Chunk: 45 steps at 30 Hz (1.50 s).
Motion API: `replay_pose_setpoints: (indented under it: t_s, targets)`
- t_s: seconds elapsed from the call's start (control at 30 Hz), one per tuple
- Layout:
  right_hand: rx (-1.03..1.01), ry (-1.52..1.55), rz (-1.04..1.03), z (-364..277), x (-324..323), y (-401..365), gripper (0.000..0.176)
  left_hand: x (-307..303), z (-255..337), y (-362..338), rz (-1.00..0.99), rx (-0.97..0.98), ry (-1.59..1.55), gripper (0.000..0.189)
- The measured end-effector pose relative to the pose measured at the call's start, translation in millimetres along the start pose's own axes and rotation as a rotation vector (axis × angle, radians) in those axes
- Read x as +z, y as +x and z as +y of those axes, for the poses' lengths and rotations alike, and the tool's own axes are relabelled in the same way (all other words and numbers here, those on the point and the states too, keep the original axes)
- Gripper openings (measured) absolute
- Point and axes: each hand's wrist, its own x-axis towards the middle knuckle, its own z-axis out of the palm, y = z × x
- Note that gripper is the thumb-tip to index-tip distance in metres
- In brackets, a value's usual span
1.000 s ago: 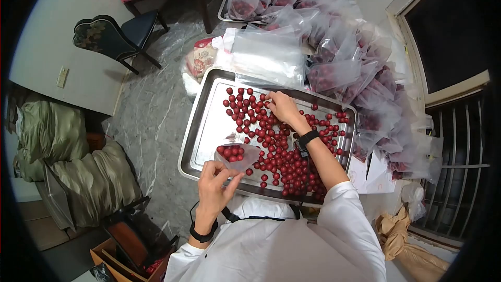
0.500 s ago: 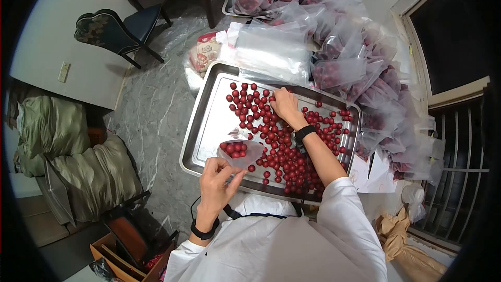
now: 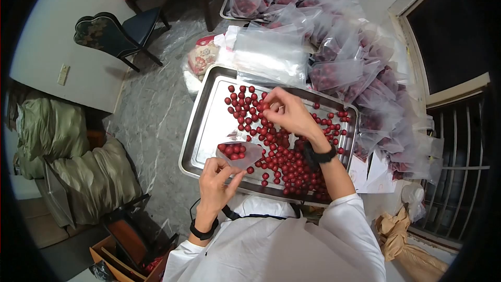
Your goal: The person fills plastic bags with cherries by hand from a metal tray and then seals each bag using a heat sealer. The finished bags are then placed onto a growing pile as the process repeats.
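Observation:
Many small, round, dark-red fruits [image 3: 292, 163] lie loose in a shallow metal tray [image 3: 192, 125]. At the tray's near left, my left hand [image 3: 218, 184] pinches the rim of a clear plastic bag [image 3: 247, 160]. The bag's mouth is spread and several red fruits [image 3: 232, 150] show inside it. Over the middle of the tray, my right hand [image 3: 290, 115] has its thumb and fingers curled together around a red fruit [image 3: 265, 106] at the fingertips. Other fruits beneath this hand are partly hidden.
A stack of flat clear bags [image 3: 271, 55] rests on the tray's far edge. Filled plastic bags [image 3: 339, 73] pile up behind and to the right. A dark chair [image 3: 117, 36] stands at the far left, and green sacks [image 3: 94, 177] lie at the left.
My right hand has lifted from the fruits and shifted slightly toward me, its fingers now curled at a fruit. The left hand and its bag have barely moved.

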Motion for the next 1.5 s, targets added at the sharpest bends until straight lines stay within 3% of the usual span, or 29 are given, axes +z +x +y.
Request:
replay_pose_setpoints:
  t_s: [0.1, 0.2, 0.3, 0.4, 0.63, 0.7, 0.77, 0.9, 0.97, 1.03, 1.07, 1.17, 1.23, 1.33, 1.5]
  targets:
    - [-0.205, 0.015, -0.229, -52.8, 7.5, -28.2, 0.022, 1.6, -1.9, 0.2, 0.005, 0.018, -0.013, 0.019]
    - [-0.458, -0.263, -0.421, -61.2, 29.9, -37.7, 0.023, 2.1, -1.3, 0.0, -0.001, 0.015, -0.008, 0.019]
    - [-0.49, -0.782, -0.416, -59.4, 58.7, -41.7, 0.026, 2.2, -1.6, -1.7, -0.005, 0.009, -0.027, 0.021]
    - [-0.369, -0.92, -0.428, -63.5, 86.3, -40.9, 0.025, 1.1, -1.6, -1.3, 0.018, 0.051, -0.041, 0.018]
    - [-0.321, -1.043, -0.518, -57.1, 96.1, -28.3, 0.022, -0.8, -1.2, -3.4, -0.006, 0.034, -0.02, 0.022]
    - [-0.454, -0.883, -0.489, -52.3, 81.8, -26.2, 0.018, 0.3, -4.8, -3.8, 0.015, 0.025, -0.024, 0.02]
    - [-0.419, -0.578, -0.418, -58.2, 63.6, -21.3, 0.012, -2.7, -7.4, -2.9, 0.017, 0.033, -0.021, 0.019]
    - [-0.479, -0.169, -0.078, -27.9, 38.6, -0.5, 0.019, -9.1, -10.5, 2.9, 0.023, 0.019, -0.009, 0.018]
    - [-0.464, -0.224, -0.103, 5.8, 40.1, 10.1, 0.025, -11.7, -14.4, 4.8, 0.021, 0.032, 0.001, 0.018]
    - [-0.479, -0.197, -0.297, 24.4, 46.5, 14.9, 0.029, -13.6, -16.4, 9.2, 0.038, 0.016, -0.054, 0.018]
    - [-0.376, -0.202, -0.434, 29.8, 50.9, 17.2, 0.03, -15.8, -15.9, 13.8, 0.05, 0.031, -0.048, 0.017]
    - [-0.409, -0.122, -0.5, 44.7, 70.0, 28.9, 0.031, -18.5, -25.0, 21.4, 0.036, -0.013, -0.117, 0.016]
    - [-0.408, -0.098, -0.427, 47.5, 79.4, 33.9, 0.023, -25.0, -30.5, 28.6, 0.005, -0.01, -0.115, 0.012]
    - [-0.162, 0.041, -0.388, 39.1, 81.8, 41.0, 0.014, -32.6, -41.6, 38.4, 0.036, -0.06, -0.203, 0.006]
    - [-0.213, 0.137, -0.387, 57.7, 91.5, 61.5, 0.014, -38.9, -80.0, 49.1, 0.065, -0.093, -0.3, 0.006]
